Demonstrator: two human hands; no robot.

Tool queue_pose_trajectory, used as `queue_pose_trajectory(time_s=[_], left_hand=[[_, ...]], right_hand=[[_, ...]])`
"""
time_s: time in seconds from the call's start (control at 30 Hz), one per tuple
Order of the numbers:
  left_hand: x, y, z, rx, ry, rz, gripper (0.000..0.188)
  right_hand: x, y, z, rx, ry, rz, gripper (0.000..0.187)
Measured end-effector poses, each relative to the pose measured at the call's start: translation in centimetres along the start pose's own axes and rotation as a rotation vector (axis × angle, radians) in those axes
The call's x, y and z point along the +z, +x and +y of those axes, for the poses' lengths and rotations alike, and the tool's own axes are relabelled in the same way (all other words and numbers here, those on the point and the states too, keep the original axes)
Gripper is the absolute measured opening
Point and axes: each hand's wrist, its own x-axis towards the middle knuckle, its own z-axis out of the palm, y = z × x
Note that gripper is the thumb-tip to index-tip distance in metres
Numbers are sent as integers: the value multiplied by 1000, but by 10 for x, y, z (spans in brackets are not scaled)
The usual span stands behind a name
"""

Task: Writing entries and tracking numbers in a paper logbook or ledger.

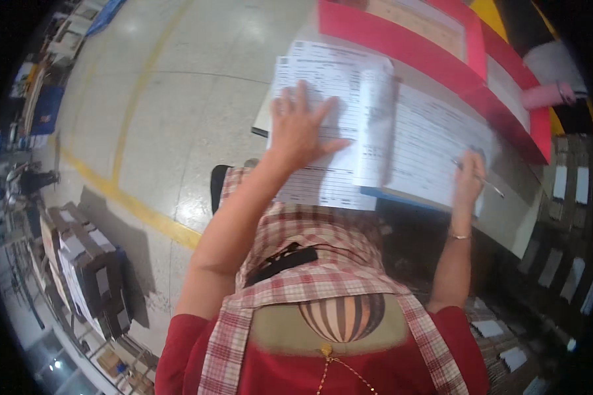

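Note:
My left hand (pixel 303 128) lies flat with fingers spread on printed forms (pixel 323 181) at the near left of the white table (pixel 507 220). Beside it, the edge of a turned-over page (pixel 374 131) curls up in a roll. To the right lies another printed sheet (pixel 423 131), with something blue (pixel 402 196) showing under its near edge. My right hand (pixel 468 176) is closed around a slim pen (pixel 491 186) at that sheet's right side. The pen slants across the fingers; whether its tip touches the paper I cannot tell.
Red-bordered panels (pixel 435 66) run along the table's far side, with a pink cylinder (pixel 549 97) at the right. Stacked brown cardboard (pixel 566 230) stands at the right. Cardboard boxes (pixel 89 263) sit at the left near a yellow floor line (pixel 141 214).

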Motion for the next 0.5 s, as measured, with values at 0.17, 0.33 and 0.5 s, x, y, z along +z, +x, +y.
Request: queue_pose_trajectory(time_s=[0.17,0.33,0.5], left_hand=[[-7,1,-1,-13,21,-13,88],[-9,-1,-4,-12,13,-5,86],[-7,0,-4,-14,10,-4,88]], right_hand=[[11,-9,17,-363,-207,79,39],[21,-10,12,-296,-134,88,39],[24,-10,8,-386,-269,86,38]])
